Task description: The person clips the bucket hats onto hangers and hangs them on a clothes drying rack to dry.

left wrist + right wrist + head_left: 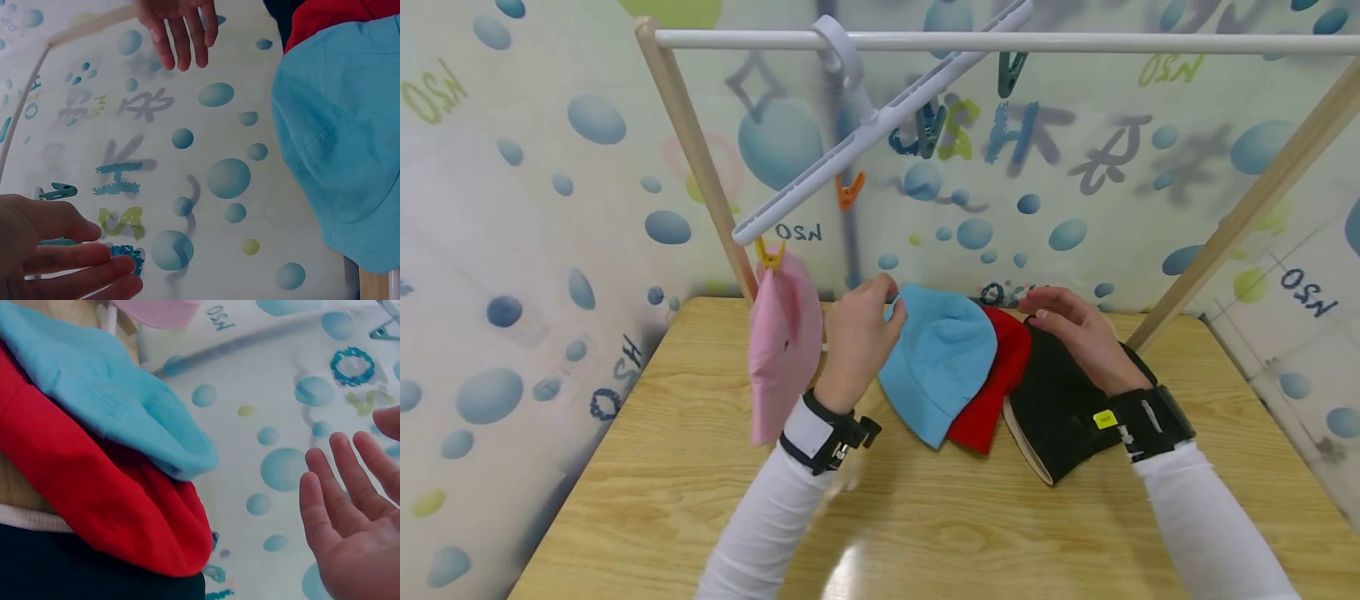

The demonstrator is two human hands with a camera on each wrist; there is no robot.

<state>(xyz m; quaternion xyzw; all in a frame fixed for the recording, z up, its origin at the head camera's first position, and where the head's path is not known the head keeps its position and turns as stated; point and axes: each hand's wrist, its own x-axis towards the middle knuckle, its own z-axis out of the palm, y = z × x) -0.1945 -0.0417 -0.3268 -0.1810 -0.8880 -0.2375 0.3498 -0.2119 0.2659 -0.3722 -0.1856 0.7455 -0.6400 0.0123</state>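
Note:
My left hand (859, 343), fingers loosely bent and holding nothing, is raised at the left edge of a light blue bucket hat (942, 358). Over a black hat (1063, 404) on the right, my right hand (1086, 343) hovers with relaxed, empty fingers. A red hat (1004, 379) lies between these two, partly hidden under the blue one. Left of my left hand, a pink hat (782, 350) hangs from a yellow clip (771, 257) at the low end of a white hanger (880, 125). Both wrist views show the fingers spread apart with nothing in them.
The hanger tilts steeply, hooked on a white rail (1112, 43) between wooden posts (696, 150). An orange clip (848, 192) and two dark green clips (929, 130) hang along it. The hats lie on a wooden table (962, 533) before a patterned backdrop (550, 275).

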